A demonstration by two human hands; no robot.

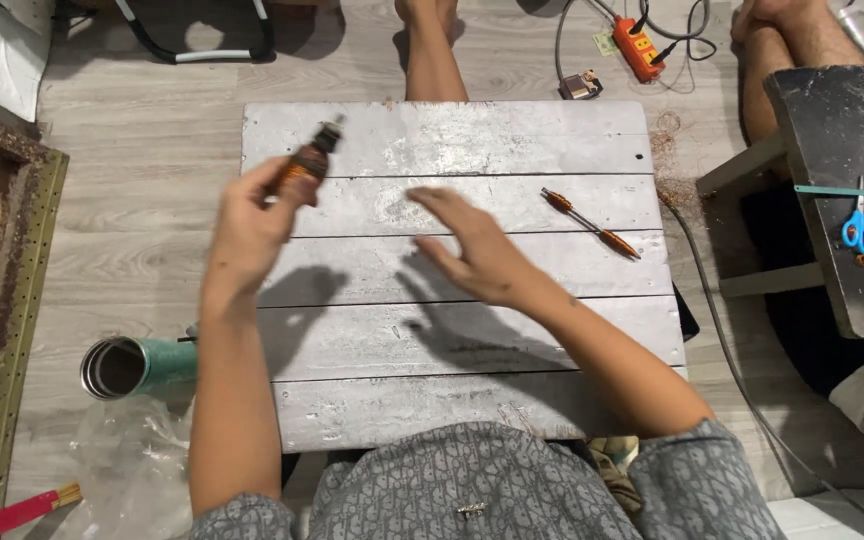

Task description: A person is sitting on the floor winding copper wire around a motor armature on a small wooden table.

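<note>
Grey plank table (512, 140), both hands raised over it.
The left hand (252, 225) gripped a small brown rotary tool (307, 160) above the table's far left part. The right hand (477, 250) hovered open, fingers spread, holding nothing, near the centre. An orange-handled tool (590, 222) lay to its right on the boards, well apart.

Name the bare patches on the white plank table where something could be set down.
Bare: the table planks nearest the person, and the far strip beyond the right hand. Crowded: the left, where the left hand holds a small rotary tool, and around the orange tool.
</note>
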